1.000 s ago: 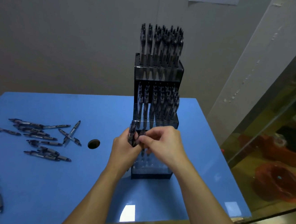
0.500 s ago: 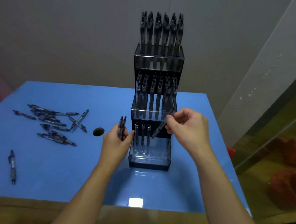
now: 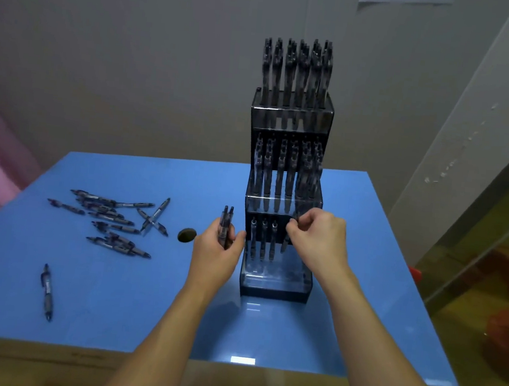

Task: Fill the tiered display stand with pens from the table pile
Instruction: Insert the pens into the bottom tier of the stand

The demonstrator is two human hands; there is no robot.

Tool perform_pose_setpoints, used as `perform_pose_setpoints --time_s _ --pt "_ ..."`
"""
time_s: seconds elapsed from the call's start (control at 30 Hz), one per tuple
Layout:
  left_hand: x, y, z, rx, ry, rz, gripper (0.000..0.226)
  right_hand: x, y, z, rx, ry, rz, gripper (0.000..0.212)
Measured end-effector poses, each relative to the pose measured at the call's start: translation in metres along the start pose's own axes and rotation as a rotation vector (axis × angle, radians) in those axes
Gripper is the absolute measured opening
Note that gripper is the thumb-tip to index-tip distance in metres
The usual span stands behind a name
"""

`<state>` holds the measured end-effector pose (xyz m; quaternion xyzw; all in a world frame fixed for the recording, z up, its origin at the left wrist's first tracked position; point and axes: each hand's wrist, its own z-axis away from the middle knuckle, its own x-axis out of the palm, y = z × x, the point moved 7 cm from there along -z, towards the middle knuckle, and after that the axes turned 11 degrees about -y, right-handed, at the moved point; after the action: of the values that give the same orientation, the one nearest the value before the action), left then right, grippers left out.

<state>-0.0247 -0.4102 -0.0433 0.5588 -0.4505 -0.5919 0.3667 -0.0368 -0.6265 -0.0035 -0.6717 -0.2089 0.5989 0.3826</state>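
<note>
Head view: pens going into a tiered display stand (image 3: 276, 276).
Left hand (image 3: 216, 251) grips spare pens (image 3: 225, 226); right hand (image 3: 320, 239) pinches one pen (image 3: 285, 244) at the bottom tier; pen labels unreadable.

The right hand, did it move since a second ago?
Yes. The right hand moved rightward off the left hand, now at the stand's bottom tier, fourth slot.

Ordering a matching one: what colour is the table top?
Bright blue table top, glossy; seen in the head view.
</note>
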Motion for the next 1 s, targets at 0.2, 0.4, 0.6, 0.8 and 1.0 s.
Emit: perform_pose_setpoints --time_s 0.2,0.4,0.6,0.8,1.0 --pt "0.002 -0.005 0.005 -0.005 0.011 0.025 0.029 0.011 0.006 -0.003 0.045 -0.038 0.067 0.028" --pt "0.009 -0.008 0.009 -0.014 0.020 0.056 0.029 0.032 0.010 0.001 0.054 -0.138 0.137 0.032" --pt "0.018 -0.005 0.008 -0.024 -0.022 0.074 0.029 0.032 0.009 -0.004 0.075 -0.185 0.229 0.033" --pt "0.026 -0.001 0.006 -0.013 -0.134 0.124 0.024 0.020 -0.001 0.001 0.021 -0.323 0.196 0.017" --pt "0.037 0.016 0.003 0.052 -0.240 0.170 0.027 0.021 -0.036 0.004 -0.219 -0.493 -0.261 0.024"
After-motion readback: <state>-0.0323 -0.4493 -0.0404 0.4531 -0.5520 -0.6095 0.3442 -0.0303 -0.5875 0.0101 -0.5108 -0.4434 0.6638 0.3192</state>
